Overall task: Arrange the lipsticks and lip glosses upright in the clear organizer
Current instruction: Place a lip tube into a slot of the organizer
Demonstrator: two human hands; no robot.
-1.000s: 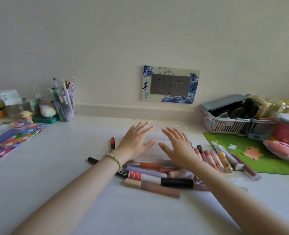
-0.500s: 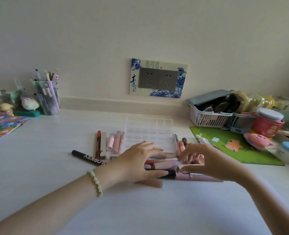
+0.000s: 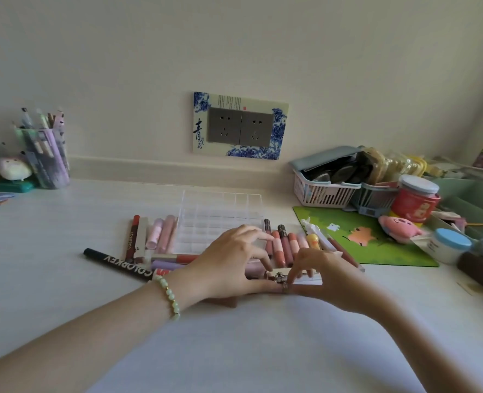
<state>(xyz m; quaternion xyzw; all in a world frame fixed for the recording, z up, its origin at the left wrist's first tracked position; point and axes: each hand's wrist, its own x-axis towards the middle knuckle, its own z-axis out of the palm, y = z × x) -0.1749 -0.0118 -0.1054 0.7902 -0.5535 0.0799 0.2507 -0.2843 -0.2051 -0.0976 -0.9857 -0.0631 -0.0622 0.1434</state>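
The white desk (image 3: 64, 251) carried everything. The clear plastic organizer with its grid of square cells (image 3: 220, 211) sat at its middle, toward the wall, with no tube in any visible cell. Light as it looked, it seemed likely to skid or tip if a tube were pushed against a divider rather than dropped straight into a cell. The lipsticks and lip glosses lay flat round it: a pale pink and red row (image 3: 158, 236) on its left, a coral and brown row (image 3: 284, 246) just beside its right edge, and more lying crosswise in front, partly under the hands. Round tubes like these could roll away if a wrist swept through them, and a long black pen with white lettering (image 3: 115, 263) lay close enough to be nudged. The left hand (image 3: 229, 268), with a pale green bead bracelet (image 3: 170, 296) at its wrist, arched low over the front tubes with its fingers curled; whether it held anything I could not tell. The right hand (image 3: 323, 275) met it, fingertips narrowed to a pinch on a small silvery-trimmed tube (image 3: 281, 280)
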